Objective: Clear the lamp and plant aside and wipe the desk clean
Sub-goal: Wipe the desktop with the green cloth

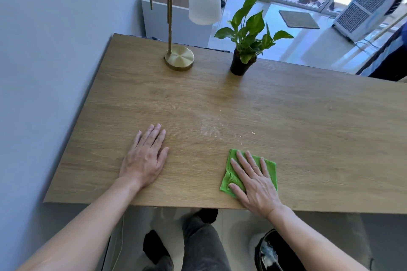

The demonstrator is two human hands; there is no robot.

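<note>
Both palms flat on desk, left hand spread and empty, right hand pressing green cloth; crumbs beyond unwiped, lamp and plant seemingly uncleared at far edge.

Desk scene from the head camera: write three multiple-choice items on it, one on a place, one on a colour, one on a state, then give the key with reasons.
1. Where does the potted plant stand?
A. near the desk's far edge, right of the lamp
B. on the floor
C. beside the left hand

2. What colour is the cloth?
A. white
B. green
C. blue

3. How is the right hand placed?
A. closed in a fist
B. lifted off the desk
C. flat on the cloth, fingers spread

Key: 1 A, its black pot sits on the desk right of the brass lamp. 2 B, bright green fabric shows. 3 C, the palm presses the cloth.
</note>
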